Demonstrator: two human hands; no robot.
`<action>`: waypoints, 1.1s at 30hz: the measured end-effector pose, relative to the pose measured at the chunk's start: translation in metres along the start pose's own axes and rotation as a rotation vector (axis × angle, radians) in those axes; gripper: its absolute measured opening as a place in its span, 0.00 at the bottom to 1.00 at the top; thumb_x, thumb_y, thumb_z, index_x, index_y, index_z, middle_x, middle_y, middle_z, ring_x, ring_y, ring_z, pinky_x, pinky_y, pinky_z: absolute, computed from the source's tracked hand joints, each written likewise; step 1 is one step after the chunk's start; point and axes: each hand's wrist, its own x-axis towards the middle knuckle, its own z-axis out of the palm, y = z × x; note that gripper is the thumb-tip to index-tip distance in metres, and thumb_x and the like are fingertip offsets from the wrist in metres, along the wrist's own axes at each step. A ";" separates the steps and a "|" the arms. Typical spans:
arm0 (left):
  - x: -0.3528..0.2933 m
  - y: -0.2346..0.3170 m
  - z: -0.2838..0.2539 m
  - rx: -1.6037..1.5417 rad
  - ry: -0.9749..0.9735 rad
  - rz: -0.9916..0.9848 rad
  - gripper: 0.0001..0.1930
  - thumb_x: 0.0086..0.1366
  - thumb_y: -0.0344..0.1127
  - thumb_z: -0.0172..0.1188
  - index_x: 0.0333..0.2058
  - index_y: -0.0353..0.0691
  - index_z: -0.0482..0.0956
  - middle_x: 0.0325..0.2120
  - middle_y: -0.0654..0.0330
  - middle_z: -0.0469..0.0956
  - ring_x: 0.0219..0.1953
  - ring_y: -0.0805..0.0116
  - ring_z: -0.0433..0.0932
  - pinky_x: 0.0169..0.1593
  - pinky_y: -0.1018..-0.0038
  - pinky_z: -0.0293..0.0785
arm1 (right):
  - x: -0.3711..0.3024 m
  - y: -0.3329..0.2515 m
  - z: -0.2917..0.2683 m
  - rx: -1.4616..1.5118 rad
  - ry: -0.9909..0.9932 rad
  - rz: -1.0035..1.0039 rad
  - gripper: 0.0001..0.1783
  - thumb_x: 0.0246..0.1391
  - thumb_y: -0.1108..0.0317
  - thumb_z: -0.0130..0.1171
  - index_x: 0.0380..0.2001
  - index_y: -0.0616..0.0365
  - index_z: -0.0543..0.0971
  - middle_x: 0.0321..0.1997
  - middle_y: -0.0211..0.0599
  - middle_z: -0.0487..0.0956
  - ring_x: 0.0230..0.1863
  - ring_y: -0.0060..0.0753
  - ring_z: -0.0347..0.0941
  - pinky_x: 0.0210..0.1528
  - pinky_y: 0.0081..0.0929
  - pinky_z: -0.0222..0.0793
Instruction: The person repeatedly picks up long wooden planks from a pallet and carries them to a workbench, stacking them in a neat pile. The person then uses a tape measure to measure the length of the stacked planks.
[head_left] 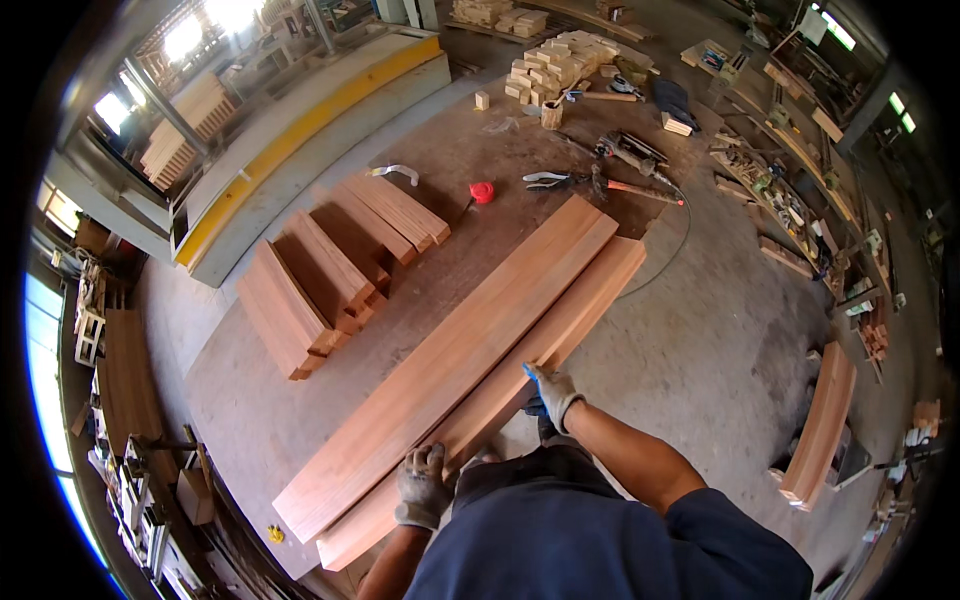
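Observation:
Two long reddish wooden planks lie side by side, running diagonally from lower left to upper right. My left hand (424,489), in a grey work glove, closes over the near edge of the closer plank (500,402) toward its lower-left end. Farther along that same edge, my right hand (553,393) grips the plank, thumb on top and fingers mostly hidden beneath; its glove is grey and blue. The wider plank (450,365) lies just beyond, a narrow dark gap between the two. Neither hand touches it.
Several shorter reddish boards (318,270) lie to the left. Beyond the planks are a red tape measure (482,192), pliers (548,181), a hammer (630,187) and a corded power tool (630,152). Pale wood blocks (560,65) are heaped at the back. More boards (822,425) are stacked at right.

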 end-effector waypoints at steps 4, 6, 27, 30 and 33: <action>-0.012 -0.008 -0.002 0.071 -0.027 -0.066 0.34 0.50 0.41 0.68 0.57 0.44 0.71 0.56 0.49 0.68 0.58 0.45 0.66 0.60 0.49 0.62 | -0.031 -0.047 0.025 -0.104 0.034 0.105 0.25 0.51 0.48 0.69 0.37 0.61 0.82 0.30 0.36 0.81 0.25 0.29 0.78 0.25 0.29 0.78; -0.016 -0.011 -0.001 0.149 0.017 -0.037 0.36 0.49 0.41 0.68 0.59 0.45 0.69 0.58 0.49 0.65 0.60 0.44 0.64 0.62 0.47 0.60 | -0.054 -0.072 0.030 -0.112 0.010 0.074 0.25 0.52 0.48 0.69 0.37 0.63 0.82 0.27 0.35 0.80 0.22 0.28 0.77 0.22 0.28 0.76; 0.039 -0.041 -0.013 0.092 -0.010 -0.073 0.55 0.43 0.57 0.72 0.67 0.39 0.56 0.66 0.33 0.51 0.70 0.33 0.44 0.70 0.40 0.37 | -0.056 -0.081 0.043 -0.221 -0.046 0.066 0.22 0.52 0.50 0.69 0.37 0.60 0.80 0.28 0.31 0.79 0.22 0.25 0.77 0.21 0.25 0.78; 0.029 -0.046 0.011 0.117 0.054 -0.024 0.51 0.46 0.52 0.70 0.66 0.39 0.57 0.66 0.36 0.53 0.69 0.33 0.47 0.70 0.40 0.38 | -0.045 -0.061 0.040 -0.166 -0.044 0.037 0.26 0.50 0.49 0.71 0.43 0.58 0.78 0.34 0.31 0.78 0.26 0.24 0.76 0.23 0.24 0.79; 0.026 -0.044 0.019 0.131 0.065 -0.025 0.48 0.49 0.52 0.68 0.66 0.40 0.59 0.66 0.38 0.55 0.69 0.34 0.49 0.70 0.39 0.40 | -0.036 -0.057 0.038 -0.097 -0.041 0.049 0.25 0.53 0.51 0.69 0.46 0.56 0.75 0.36 0.34 0.79 0.28 0.29 0.79 0.25 0.29 0.78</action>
